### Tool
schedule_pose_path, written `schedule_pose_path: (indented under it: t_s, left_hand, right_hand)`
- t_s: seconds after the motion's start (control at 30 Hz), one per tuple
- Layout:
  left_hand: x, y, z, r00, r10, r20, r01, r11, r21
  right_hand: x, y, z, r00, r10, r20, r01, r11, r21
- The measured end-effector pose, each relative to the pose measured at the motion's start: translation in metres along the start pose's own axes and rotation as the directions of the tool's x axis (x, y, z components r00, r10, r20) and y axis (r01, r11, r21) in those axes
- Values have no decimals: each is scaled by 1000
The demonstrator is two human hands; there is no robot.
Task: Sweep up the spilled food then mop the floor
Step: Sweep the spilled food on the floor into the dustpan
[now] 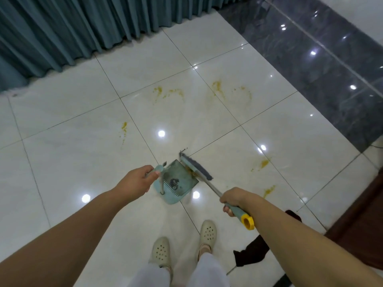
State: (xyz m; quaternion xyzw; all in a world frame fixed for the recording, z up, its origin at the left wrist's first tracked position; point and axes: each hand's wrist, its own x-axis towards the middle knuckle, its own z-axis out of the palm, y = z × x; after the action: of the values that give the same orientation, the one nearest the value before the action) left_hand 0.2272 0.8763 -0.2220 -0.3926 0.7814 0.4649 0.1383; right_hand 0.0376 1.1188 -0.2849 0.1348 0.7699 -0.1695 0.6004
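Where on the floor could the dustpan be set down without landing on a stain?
Clean tile lies left of the dustpan, below the left forearm, and near the curtain. Yellow stains crowd the tiles ahead and right of the broom.

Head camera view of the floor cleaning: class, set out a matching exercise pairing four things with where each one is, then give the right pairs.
Things:
1. dustpan
2. broom
3. curtain
4. dark cloth

Places:
A. on the floor beside the person's right foot
B. along the far edge of the white tiles
C. its handle in the right hand, head at the pan's mouth
D. its upright handle in the left hand

Pairs: 1-D, 2-C, 3-B, 4-A
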Motion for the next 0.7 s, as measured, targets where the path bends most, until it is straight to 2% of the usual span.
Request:
schedule_pose_path:
  t_s: [0.27, 0.37, 0.53, 0.7]
  left_hand:
    - [1, -3, -8, 999, 49, -18, -47, 996, 76]
    - [-1, -5, -8, 999, 36, -6, -36, 998, 53]
    - [-8, -9, -16, 998, 2, 63, 0, 999, -35]
    - [-21, -17, -20, 998, -2, 68, 7, 997, -77]
  right_hand:
    - [-33, 3, 12, 994, 6, 111, -14, 997, 79]
    - [-43, 6, 9, 991, 9, 132, -22, 994, 103]
    - [-58, 9, -1, 993, -5, 117, -9, 992, 123]
    - [-66, -3, -9, 997, -54, 50, 50, 996, 79]
